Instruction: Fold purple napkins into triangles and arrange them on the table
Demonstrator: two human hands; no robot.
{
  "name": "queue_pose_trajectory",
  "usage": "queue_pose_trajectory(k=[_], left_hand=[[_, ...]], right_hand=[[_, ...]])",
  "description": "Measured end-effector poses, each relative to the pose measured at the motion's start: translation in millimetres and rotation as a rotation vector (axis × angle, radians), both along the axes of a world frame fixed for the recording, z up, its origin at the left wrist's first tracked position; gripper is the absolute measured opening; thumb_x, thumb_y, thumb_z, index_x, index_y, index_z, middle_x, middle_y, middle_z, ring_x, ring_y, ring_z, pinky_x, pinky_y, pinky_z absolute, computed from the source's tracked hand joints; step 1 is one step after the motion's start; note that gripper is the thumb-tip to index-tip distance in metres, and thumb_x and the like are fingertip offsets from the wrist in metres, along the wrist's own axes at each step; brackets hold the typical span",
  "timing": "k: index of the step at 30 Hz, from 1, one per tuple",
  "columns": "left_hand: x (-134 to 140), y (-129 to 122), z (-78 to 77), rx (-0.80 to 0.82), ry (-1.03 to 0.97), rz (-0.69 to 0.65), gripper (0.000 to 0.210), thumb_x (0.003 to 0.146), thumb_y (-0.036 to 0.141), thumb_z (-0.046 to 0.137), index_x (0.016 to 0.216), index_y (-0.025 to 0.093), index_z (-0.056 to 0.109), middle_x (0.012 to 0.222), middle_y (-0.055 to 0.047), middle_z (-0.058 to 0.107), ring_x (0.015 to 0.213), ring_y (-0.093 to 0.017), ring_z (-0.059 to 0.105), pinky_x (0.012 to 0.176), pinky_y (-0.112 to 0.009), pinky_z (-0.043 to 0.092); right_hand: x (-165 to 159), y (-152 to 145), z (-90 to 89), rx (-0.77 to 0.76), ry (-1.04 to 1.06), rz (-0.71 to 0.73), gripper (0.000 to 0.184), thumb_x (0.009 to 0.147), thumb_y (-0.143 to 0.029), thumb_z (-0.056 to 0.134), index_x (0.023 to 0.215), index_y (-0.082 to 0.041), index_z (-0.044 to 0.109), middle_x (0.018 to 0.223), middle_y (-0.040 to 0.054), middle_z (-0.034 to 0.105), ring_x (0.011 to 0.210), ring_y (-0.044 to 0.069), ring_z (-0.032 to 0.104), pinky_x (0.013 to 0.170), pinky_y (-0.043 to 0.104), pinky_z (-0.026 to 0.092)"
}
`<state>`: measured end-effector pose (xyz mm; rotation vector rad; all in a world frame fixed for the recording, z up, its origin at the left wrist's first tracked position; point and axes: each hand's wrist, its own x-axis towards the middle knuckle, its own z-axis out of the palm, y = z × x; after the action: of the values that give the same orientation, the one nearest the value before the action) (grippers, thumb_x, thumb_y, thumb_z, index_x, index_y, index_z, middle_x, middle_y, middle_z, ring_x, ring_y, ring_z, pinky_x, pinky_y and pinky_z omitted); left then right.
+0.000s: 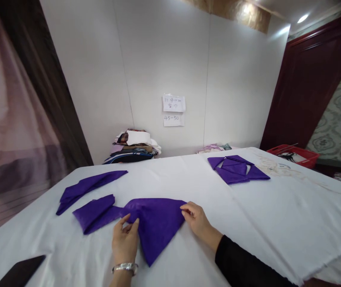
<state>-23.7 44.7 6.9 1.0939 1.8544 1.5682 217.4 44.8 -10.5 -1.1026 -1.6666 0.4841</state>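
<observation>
A purple cloth (160, 225) lies on the white-covered table right in front of me, spread into a roughly triangular shape with one point toward me. At its right corner, my right hand (198, 221) pinches the fabric between thumb and fingers. My left hand (125, 239), with a silver bracelet at the wrist, holds the cloth's left edge, thumb and forefinger on the fabric. Just left of that hand is a folded purple piece (97, 215), touching or joined to the cloth; I cannot tell which. A long folded purple cloth (89, 187) lies further back left.
On the right of the white table cover (266, 223) sits another purple cloth (234, 169), folded angularly. A dark flat object (22, 271) lies front left. Behind the table are a pile of folded clothes (134, 145) and a red basket (292, 155). Paper notes (173, 109) hang on the wall.
</observation>
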Motion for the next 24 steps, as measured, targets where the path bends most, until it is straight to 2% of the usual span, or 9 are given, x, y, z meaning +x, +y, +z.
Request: queue_pose_trajectory(k=[3, 6, 9, 12, 16, 19, 22, 24], left_hand=[[4.6, 2.5, -11.9, 0.167, -0.033, -0.064, 0.042, 0.060, 0.043, 0.061, 0.095, 0.020, 0.057, 0.096, -0.006, 0.060, 0.072, -0.018, 0.060, 0.074, -0.036, 0.049], [12.1, 3.4, -22.1, 0.240, 0.053, -0.178, 0.038, 0.064, 0.043, 0.058, 0.094, 0.020, 0.057, 0.118, -0.010, 0.050, 0.082, -0.020, 0.060, 0.079, -0.040, 0.049], [16.0, 2.2, -26.5, 0.235, 0.220, -0.207, 0.035, 0.066, 0.042, 0.056, 0.093, 0.020, 0.059, 0.120, -0.011, 0.049, 0.104, -0.028, 0.053, 0.091, -0.047, 0.042], [17.5, 0.2, -25.3, 0.235, 0.234, -0.236, 0.034, 0.067, 0.042, 0.056, 0.094, 0.021, 0.059, 0.120, -0.011, 0.051, 0.113, -0.029, 0.047, 0.096, -0.047, 0.038], [26.7, -6.6, -17.3, 0.202, 0.033, -0.395, 0.036, 0.067, 0.042, 0.061, 0.097, 0.022, 0.059, 0.123, -0.009, 0.051, 0.110, -0.027, 0.050, 0.093, -0.043, 0.042], [37.2, -13.9, -10.1, 0.191, -0.149, -0.515, 0.039, 0.067, 0.040, 0.063, 0.102, 0.022, 0.058, 0.116, -0.008, 0.056, 0.100, -0.024, 0.057, 0.090, -0.040, 0.045], [43.1, -17.7, -6.5, 0.226, -0.227, -0.542, 0.033, 0.067, 0.035, 0.063, 0.096, 0.021, 0.060, 0.116, -0.008, 0.056, 0.094, -0.023, 0.060, 0.091, -0.040, 0.045], [43.0, -16.9, -7.5, 0.262, -0.243, -0.525, 0.027, 0.065, 0.030, 0.062, 0.091, 0.021, 0.061, 0.117, -0.008, 0.056, 0.095, -0.023, 0.059, 0.092, -0.040, 0.045]], right_hand=[[-2.5, -6.8, 4.7, 0.074, -0.101, 0.071, 0.025, 0.080, -0.024, 0.054, 0.103, -0.022, 0.063, 0.100, 0.0072, 0.061, 0.092, 0.020, 0.054, 0.080, 0.034, 0.043], [-8.2, -13.4, 3.8, 0.027, -0.261, 0.243, 0.043, 0.076, -0.032, 0.061, 0.118, -0.022, 0.056, 0.110, 0.0083, 0.061, 0.100, 0.022, 0.053, 0.089, 0.038, 0.038], [-15.6, -19.6, 3.6, -0.017, -0.455, 0.398, 0.064, 0.069, -0.042, 0.068, 0.127, -0.022, 0.048, 0.117, 0.0089, 0.058, 0.108, 0.024, 0.049, 0.095, 0.040, 0.032], [-21.3, -25.2, 7.7, -0.021, -0.581, 0.477, 0.067, 0.070, -0.049, 0.066, 0.129, -0.023, 0.045, 0.127, 0.0095, 0.052, 0.116, 0.024, 0.043, 0.099, 0.040, 0.024], [-26.1, -30.3, 15.1, -0.005, -0.620, 0.517, 0.061, 0.076, -0.049, 0.059, 0.130, -0.024, 0.044, 0.130, 0.0087, 0.049, 0.118, 0.023, 0.041, 0.101, 0.038, 0.021], [-30.2, -30.9, 15.6, 0.005, -0.625, 0.493, 0.068, 0.073, -0.051, 0.061, 0.131, -0.021, 0.041, 0.125, 0.0091, 0.053, 0.114, 0.023, 0.044, 0.098, 0.037, 0.024], [-35.9, -29.3, 10.1, 0.026, -0.630, 0.436, 0.070, 0.070, -0.054, 0.063, 0.127, -0.018, 0.043, 0.117, 0.0089, 0.057, 0.107, 0.024, 0.048, 0.094, 0.036, 0.029], [-40.2, -27.8, 4.8, 0.033, -0.648, 0.394, 0.058, 0.072, -0.051, 0.062, 0.119, -0.019, 0.050, 0.114, 0.0075, 0.058, 0.104, 0.023, 0.048, 0.091, 0.035, 0.031]])
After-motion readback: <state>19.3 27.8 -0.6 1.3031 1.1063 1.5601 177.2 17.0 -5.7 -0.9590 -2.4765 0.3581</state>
